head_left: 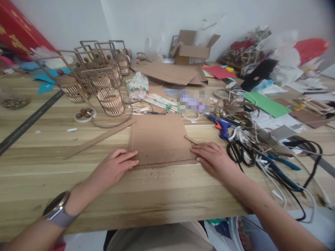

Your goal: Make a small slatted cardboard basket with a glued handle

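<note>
A rectangular brown cardboard piece (159, 134) lies flat on the wooden table, with a narrow band (164, 157) across its near edge. My left hand (117, 165) rests its outstretched, slightly parted fingers on the near left corner. At the near right corner, my right hand (213, 157) touches the band's end with extended fingers; its thumb is mostly hidden. A thin brown stick (191, 140) pokes out just beyond those fingertips. Left of the cardboard, a long cardboard strip (101, 138) lies diagonally.
Small slatted lanterns (111, 101) stand at the back left, near a ring of brown beads (85, 113). Bundled sticks (162, 101) and a pen (154, 112) lie beyond the cardboard. Rightward are a blue glue gun (222, 126), black scissors (242, 153), pliers (284, 174) and tangled cords.
</note>
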Demonstrator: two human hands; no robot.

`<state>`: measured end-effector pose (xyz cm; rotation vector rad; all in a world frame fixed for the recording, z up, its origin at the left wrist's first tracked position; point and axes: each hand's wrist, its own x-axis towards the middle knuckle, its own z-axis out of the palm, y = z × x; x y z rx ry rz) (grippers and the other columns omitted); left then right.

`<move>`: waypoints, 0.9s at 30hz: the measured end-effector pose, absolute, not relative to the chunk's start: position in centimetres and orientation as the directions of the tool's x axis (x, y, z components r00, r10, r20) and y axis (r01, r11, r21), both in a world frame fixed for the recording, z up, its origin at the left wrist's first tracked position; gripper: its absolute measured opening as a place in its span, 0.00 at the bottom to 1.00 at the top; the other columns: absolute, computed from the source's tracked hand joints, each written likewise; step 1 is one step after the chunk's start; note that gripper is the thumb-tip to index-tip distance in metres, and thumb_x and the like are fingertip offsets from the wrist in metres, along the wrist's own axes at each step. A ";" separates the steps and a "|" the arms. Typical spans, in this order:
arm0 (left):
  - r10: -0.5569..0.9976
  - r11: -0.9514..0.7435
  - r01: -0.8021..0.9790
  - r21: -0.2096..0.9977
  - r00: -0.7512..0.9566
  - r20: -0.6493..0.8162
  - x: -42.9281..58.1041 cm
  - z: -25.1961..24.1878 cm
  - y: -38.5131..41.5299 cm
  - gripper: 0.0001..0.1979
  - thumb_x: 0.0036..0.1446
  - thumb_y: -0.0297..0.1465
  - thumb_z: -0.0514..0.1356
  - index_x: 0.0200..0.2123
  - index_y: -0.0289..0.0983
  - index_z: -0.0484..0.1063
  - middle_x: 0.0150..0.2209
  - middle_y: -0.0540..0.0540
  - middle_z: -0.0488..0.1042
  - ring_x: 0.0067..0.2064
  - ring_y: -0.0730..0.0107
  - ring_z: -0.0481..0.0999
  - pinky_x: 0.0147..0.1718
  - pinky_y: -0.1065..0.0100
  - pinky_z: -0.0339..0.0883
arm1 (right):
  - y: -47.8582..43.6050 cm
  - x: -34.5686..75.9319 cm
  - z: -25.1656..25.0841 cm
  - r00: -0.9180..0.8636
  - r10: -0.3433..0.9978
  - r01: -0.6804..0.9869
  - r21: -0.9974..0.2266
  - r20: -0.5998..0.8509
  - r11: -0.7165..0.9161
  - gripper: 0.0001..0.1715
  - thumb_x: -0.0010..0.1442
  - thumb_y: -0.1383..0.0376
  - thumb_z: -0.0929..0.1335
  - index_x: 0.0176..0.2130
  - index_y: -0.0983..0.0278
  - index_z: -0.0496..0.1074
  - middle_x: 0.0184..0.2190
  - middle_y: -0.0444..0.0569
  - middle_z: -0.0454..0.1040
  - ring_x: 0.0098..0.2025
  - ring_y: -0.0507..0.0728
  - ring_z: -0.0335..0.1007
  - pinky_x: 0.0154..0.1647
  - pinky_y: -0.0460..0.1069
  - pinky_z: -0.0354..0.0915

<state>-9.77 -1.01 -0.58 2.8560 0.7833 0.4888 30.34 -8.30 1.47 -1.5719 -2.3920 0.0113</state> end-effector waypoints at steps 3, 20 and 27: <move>0.516 -0.856 0.476 0.203 0.812 0.273 -9.8 -0.7 -1.1 0.19 0.67 0.24 0.50 0.52 0.44 0.76 0.59 0.48 0.73 0.51 0.62 0.67 0.49 0.61 0.70 | -8.3 30.3 1.4 -0.375 0.899 0.898 -0.150 0.227 0.413 0.18 0.67 0.67 0.62 0.52 0.61 0.74 0.51 0.53 0.79 0.53 0.62 0.71 0.55 0.62 0.63; 0.489 -0.872 0.477 0.112 0.837 0.244 -9.5 -0.1 -1.1 0.18 0.69 0.27 0.49 0.51 0.43 0.76 0.58 0.47 0.74 0.50 0.62 0.68 0.49 0.61 0.70 | -8.3 30.4 1.2 -0.392 0.886 0.896 -0.117 0.245 0.429 0.18 0.67 0.66 0.61 0.52 0.61 0.74 0.50 0.52 0.79 0.53 0.62 0.72 0.54 0.61 0.62; 0.466 -0.883 0.461 0.083 0.846 0.257 -9.4 -0.1 -1.1 0.19 0.68 0.24 0.49 0.52 0.42 0.76 0.57 0.47 0.74 0.49 0.63 0.69 0.48 0.61 0.71 | -8.4 30.3 1.3 -0.391 0.888 0.902 -0.092 0.244 0.422 0.17 0.67 0.66 0.61 0.52 0.61 0.74 0.50 0.52 0.79 0.53 0.62 0.72 0.56 0.63 0.60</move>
